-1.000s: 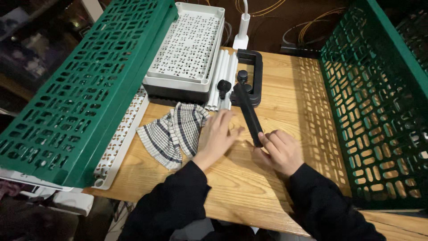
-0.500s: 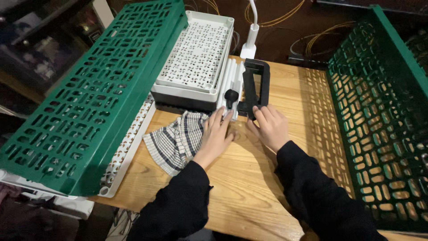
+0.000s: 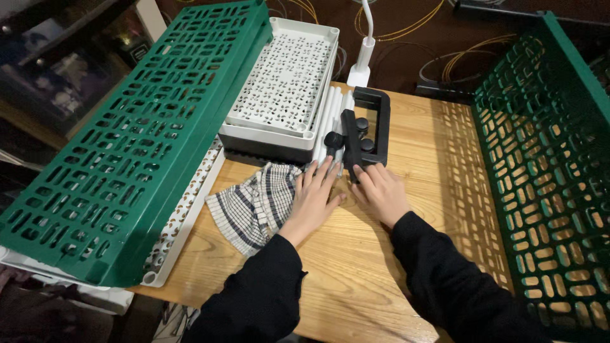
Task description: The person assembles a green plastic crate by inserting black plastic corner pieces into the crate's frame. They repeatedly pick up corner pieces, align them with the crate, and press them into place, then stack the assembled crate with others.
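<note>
My left hand (image 3: pixel 314 198) lies flat on the wooden table (image 3: pixel 406 159), fingers spread. Its palm edge touches a checked cloth (image 3: pixel 254 203) and its fingertips reach the white tubes (image 3: pixel 332 114). My right hand (image 3: pixel 382 190) rests beside it, fingers extended, fingertips against the near end of a black bar (image 3: pixel 351 141). The bar lies folded along a black rectangular clamp frame (image 3: pixel 380 121) with round black knobs (image 3: pixel 333 138). Neither hand encloses anything.
A green slotted crate (image 3: pixel 133 133) leans at the left over a white perforated tray (image 3: pixel 181 209). Stacked white perforated trays (image 3: pixel 283 76) stand behind the cloth. Another green crate (image 3: pixel 546 165) walls the right side. A white lamp stem (image 3: pixel 363 54) and cables are at the back.
My right hand swung the black bar from pointing toward me to lying against the clamp frame, then settled at its near end. My left hand stayed on the table by the cloth.
</note>
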